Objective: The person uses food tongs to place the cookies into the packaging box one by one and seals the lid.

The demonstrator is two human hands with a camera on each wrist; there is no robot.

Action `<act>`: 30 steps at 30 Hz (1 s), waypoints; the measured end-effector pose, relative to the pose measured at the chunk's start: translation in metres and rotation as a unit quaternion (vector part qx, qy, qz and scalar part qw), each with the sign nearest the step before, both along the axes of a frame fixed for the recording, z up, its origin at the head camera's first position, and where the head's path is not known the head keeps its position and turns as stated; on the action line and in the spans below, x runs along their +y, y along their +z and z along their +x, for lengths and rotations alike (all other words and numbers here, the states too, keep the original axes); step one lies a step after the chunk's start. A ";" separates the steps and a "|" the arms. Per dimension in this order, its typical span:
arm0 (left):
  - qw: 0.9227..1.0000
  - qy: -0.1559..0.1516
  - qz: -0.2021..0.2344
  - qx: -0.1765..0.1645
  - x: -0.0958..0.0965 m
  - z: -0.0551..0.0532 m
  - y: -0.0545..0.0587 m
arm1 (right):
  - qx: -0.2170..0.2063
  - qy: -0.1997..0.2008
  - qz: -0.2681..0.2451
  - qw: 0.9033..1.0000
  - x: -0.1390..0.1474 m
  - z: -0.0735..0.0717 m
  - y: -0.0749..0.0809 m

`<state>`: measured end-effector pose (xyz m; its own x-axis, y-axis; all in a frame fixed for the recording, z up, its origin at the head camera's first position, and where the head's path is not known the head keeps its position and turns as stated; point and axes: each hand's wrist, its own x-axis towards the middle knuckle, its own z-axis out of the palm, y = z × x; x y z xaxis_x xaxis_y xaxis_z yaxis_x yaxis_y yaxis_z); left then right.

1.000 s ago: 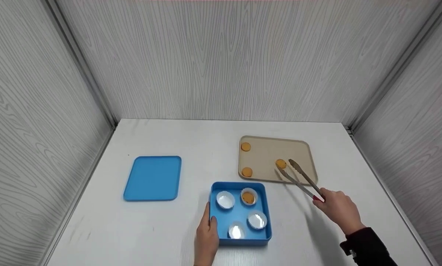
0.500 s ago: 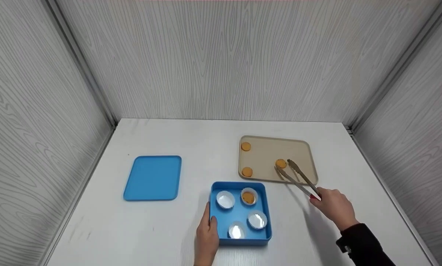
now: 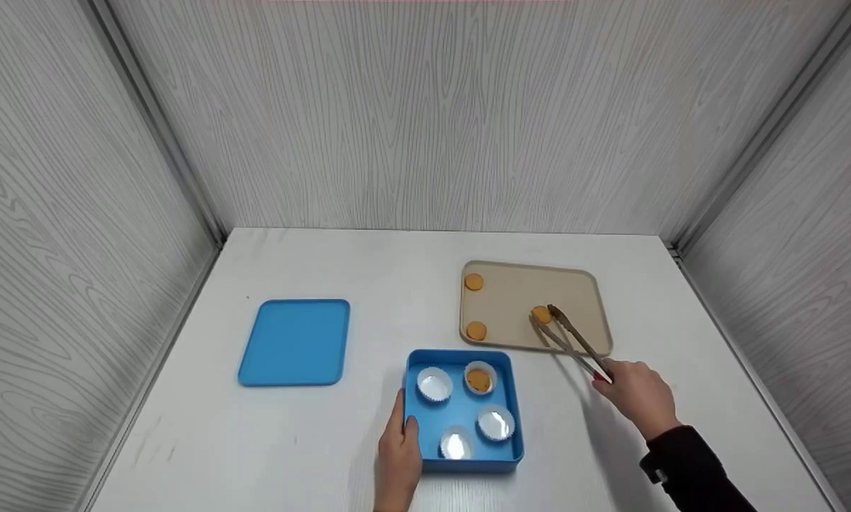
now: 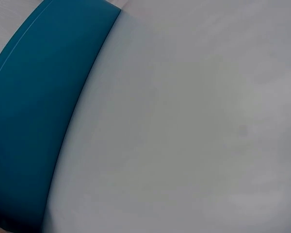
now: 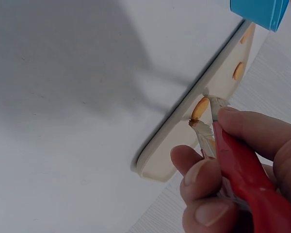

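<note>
My right hand (image 3: 638, 398) holds metal tongs (image 3: 576, 336) with red grips (image 5: 242, 170). The tongs' tips stand on either side of a round orange-brown cookie (image 3: 541, 314) on the beige tray (image 3: 517, 284); whether both tips touch it I cannot tell. With my left hand (image 3: 399, 455) I grip the left wall of a blue box (image 3: 468, 466), thumb over the rim. Inside the box are a white paper cup (image 3: 479, 377) with a cookie (image 3: 478, 381) in it and three cups with no cookie, among them one cup (image 3: 434, 385) at back left.
Two more cookies lie along the tray's left side, a rear cookie (image 3: 474, 281) and a front cookie (image 3: 476, 331). A flat blue lid (image 3: 296, 343) lies left on the white table (image 3: 183, 441). Grey wood-grain panels (image 3: 425, 121) enclose the table at the back and sides.
My right hand has shifted slightly left and up, and the tongs' tips have closed in around the cookie. The left hand and the box have stayed still.
</note>
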<state>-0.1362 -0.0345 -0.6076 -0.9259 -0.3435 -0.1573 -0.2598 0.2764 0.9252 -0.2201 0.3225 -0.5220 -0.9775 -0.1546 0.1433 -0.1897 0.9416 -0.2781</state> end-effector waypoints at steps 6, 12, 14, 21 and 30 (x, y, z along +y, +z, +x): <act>1.000 0.002 0.002 0.009 0.000 0.000 -0.002 | 0.017 0.002 -0.001 1.000 0.001 0.000 -0.003; 1.000 0.003 0.000 0.006 0.000 0.000 -0.003 | 0.024 -0.001 -0.001 1.000 0.002 0.000 -0.006; 1.000 0.002 -0.001 0.004 0.000 0.000 -0.003 | 0.024 -0.001 -0.001 1.000 0.003 0.000 -0.007; 1.000 0.002 -0.003 0.000 0.000 0.000 -0.003 | 0.025 -0.004 -0.002 1.000 0.002 0.003 -0.007; 1.000 0.003 -0.002 0.005 -0.001 0.000 -0.004 | 0.021 -0.002 -0.005 1.000 0.001 0.006 -0.007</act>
